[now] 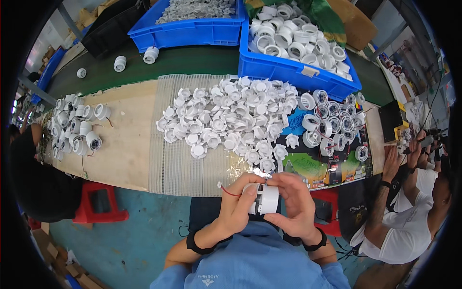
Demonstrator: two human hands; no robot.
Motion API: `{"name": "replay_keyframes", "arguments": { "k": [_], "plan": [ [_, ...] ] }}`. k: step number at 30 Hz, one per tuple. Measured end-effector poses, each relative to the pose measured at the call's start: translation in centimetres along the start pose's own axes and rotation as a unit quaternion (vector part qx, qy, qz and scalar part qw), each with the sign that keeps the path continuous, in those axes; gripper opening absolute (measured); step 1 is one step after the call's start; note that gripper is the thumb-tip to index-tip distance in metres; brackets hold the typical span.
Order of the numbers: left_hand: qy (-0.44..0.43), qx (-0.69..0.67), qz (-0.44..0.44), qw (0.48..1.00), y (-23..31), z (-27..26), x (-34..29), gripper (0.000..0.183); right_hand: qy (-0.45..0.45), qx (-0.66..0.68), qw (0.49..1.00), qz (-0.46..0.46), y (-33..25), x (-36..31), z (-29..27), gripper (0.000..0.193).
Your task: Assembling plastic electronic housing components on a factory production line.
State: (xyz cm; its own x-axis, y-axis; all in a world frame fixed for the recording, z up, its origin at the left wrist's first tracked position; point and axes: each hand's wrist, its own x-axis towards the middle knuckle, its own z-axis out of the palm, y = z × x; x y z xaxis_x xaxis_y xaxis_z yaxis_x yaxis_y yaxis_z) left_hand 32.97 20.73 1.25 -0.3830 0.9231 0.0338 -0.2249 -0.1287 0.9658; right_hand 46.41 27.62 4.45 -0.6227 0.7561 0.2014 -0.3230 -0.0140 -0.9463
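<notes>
Left hand [234,204]: closed on the left part of a white housing [270,199], its thumb laid across the near side.
Right hand [297,204]: curved around the right end of the same housing, fingers above and thumb below; whether it gripped or merely cupped the part could not be told.
White housing: was held in front of the near edge of the surface [127,144], right of that edge's middle; a dark band showed between its two white parts.
Red wire [229,193]: ran out leftward past the left hand and ended in a small pale connector [220,184].
Finned white pieces [226,120]: lay in a broad heap at the middle of the surface, mostly on a translucent ribbed mat [166,166], and reached close to the near edge.
Right-hand group [334,120]: round white units, some with red wires, stood or lay toward the right end, partly over a dark printed sheet [308,166].
Left-hand group [77,123]: similar white units were clustered at the left end.
Green belt [192,60]: ran along the far edge and carried three white units [120,63] toward its left.
Blue bins: the left bin [187,34] held small white parts; the right bin [293,72], near the far edge, held white rings [284,36].
</notes>
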Motion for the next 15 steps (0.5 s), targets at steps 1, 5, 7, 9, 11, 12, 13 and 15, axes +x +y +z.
{"name": "replay_keyframes", "arguments": {
  "k": [1, 5, 7, 9, 11, 12, 13, 15],
  "plan": [
    [0.001, 0.0, -0.004, 1.0, 0.0, -0.2, -0.2, 0.031, -0.021, -0.054, 0.998, -0.012, 0.2, 0.3, -0.5, 0.059],
    [0.0, 0.039, 0.017, 0.999, 0.0, -0.6, -0.5, 0.035, -0.116, -0.174, 0.976, 0.069, 0.0, -0.1, -2.7, 0.067],
    [0.004, 0.047, 0.014, 0.999, 0.3, -0.7, -0.5, 0.036, -0.131, -0.282, 0.95, -0.021, -0.4, 0.0, -2.7, 0.07],
    [0.02, 0.036, 0.006, 0.999, 0.6, -0.6, -0.4, 0.038, -0.106, -0.228, 0.968, 0.025, -0.1, -0.7, -2.5, 0.07],
    [0.014, 0.056, 0.012, 0.998, 1.0, -0.6, -0.5, 0.038, -0.071, -0.175, 0.979, 0.071, 0.2, -1.1, -2.5, 0.067],
    [0.014, 0.076, 0.022, 0.997, 1.0, -0.6, -0.6, 0.038, -0.07, -0.174, 0.98, 0.073, 0.2, -0.9, -2.5, 0.067],
    [0.014, 0.076, 0.02, 0.997, 1.0, -0.5, -0.7, 0.038, -0.097, -0.229, 0.968, 0.016, 0.2, -0.6, -2.6, 0.066],
    [0.005, 0.109, 0.046, 0.993, 0.9, -0.4, -0.8, 0.039, -0.123, -0.282, 0.951, -0.038, -0.1, -0.4, -2.5, 0.065]
  ]
}}
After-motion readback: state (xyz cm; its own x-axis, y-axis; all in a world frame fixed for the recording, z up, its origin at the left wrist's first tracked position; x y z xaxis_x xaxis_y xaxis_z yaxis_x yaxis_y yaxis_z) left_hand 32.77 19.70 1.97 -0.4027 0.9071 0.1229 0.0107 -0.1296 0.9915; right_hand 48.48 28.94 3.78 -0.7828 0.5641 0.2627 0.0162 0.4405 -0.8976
